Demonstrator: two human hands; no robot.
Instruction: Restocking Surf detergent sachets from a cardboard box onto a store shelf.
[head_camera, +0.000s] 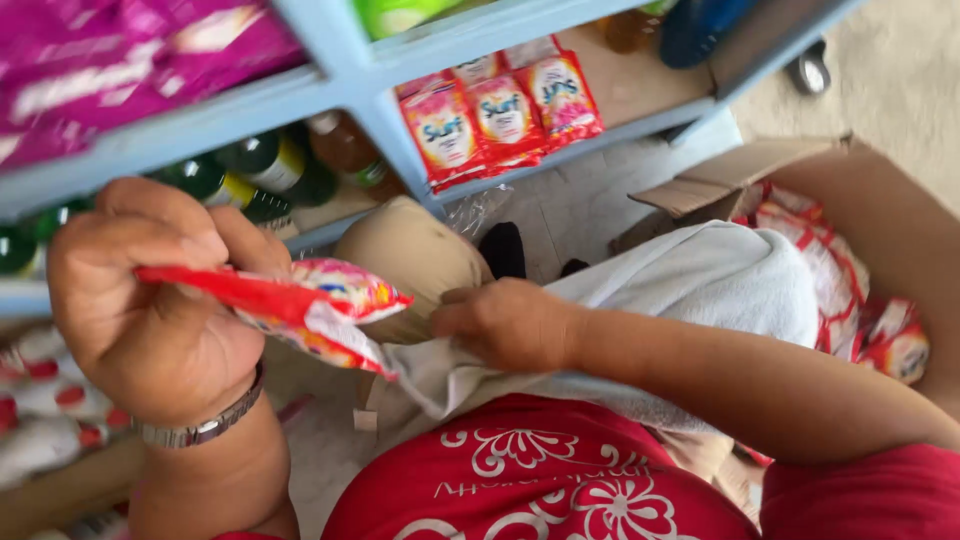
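**Sachet pinched in left hand, right hand on white cloth**

Head view:
- Left hand (150, 300), left-centre of frame, is closed on a small red and pink sachet (300, 305). The red top edge is pinched under thumb and fingers; the body of the pack juts right, unsupported, tilted slightly down.
- Sachet judged light, soft and crinkly, with a slick film surface. Flat sealed edges are the sensible grip zone; a squeeze on the filled middle could burst a seam. Fragility otherwise low.
- Left wrist is bent, palm turned toward the camera, a metal watch band (200, 430) seen below it.
- Right hand (505, 325), centre frame, is curled knuckles-up and rests on a white cloth (700, 290) spread over the lap. Whether cloth is actually gripped cannot be told; fingertips are hidden.
- Right forearm runs in from lower right.
- More sachets (500, 115) of similar kind hang on the blue shelf (340, 80), upper centre. An open cardboard box (880, 220) with red packs is seen at right.
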